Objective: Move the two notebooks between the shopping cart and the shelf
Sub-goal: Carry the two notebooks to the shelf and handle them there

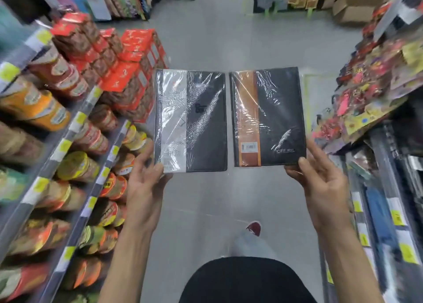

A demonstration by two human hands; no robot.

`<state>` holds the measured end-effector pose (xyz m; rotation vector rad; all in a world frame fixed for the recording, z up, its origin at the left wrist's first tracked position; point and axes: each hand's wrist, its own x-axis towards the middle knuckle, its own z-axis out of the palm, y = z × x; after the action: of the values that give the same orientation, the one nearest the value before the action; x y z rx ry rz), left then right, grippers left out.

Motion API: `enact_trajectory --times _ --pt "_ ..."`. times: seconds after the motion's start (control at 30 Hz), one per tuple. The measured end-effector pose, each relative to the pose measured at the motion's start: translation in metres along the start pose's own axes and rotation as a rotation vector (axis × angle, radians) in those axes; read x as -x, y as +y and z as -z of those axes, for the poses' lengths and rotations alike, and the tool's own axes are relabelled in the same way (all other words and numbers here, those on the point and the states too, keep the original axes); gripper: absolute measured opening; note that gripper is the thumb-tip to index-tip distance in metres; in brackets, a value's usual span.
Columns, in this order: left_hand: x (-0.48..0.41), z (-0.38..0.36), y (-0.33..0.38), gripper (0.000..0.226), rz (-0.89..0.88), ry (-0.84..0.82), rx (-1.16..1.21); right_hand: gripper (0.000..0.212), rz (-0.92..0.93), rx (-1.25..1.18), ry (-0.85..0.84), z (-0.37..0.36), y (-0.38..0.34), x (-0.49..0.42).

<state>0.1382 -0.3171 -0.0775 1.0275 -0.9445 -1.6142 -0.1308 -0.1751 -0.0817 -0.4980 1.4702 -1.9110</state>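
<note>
1. Goods crowd both sides of a shop aisle. On the left shelving sit rows of food tubs below stacked red boxes. On the right hangs a rack of bright packets, with cardboard boxes farther down the aisle.
2. A grey floor runs down the middle, and a red shoe shows low in the view.
3. Two plastic-wrapped notebooks are held upright, side by side and just apart, over the open aisle. The left hand pinches the grey-striped notebook at its lower left corner, thumb on the cover. The right hand grips the orange-striped notebook at its lower right corner, thumb on the front and fingers behind.
</note>
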Motion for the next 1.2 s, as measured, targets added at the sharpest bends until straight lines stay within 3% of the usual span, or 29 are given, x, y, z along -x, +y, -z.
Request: enact_trajectory --times 0.13,0.33,0.6,0.8,1.2 --pt "-0.052 -0.054 -0.006 0.045 0.069 -0.13 -0.081 0.041 0.012 -0.055 0.164 0.028 -0.005 -0.034" --pt "-0.1 -0.141 -0.029 0.037 0.144 -0.298 -0.166 0.054 -0.002 -0.139 0.418 0.078 -0.009 -0.054" --pt "-0.139 -0.253 -0.093 0.038 0.302 -0.633 -0.316 0.04 -0.005 -0.091 0.788 0.13 -0.006 -0.026" --pt "-0.158 -0.312 -0.154 0.039 0.449 -0.915 -0.425 0.047 -0.065 -0.101 1.046 0.139 0.016 -0.002" --pt "-0.183 -0.399 -0.254 0.029 0.66 -1.259 -0.593 0.048 -0.087 -0.269 1.502 0.128 0.08 -0.021"
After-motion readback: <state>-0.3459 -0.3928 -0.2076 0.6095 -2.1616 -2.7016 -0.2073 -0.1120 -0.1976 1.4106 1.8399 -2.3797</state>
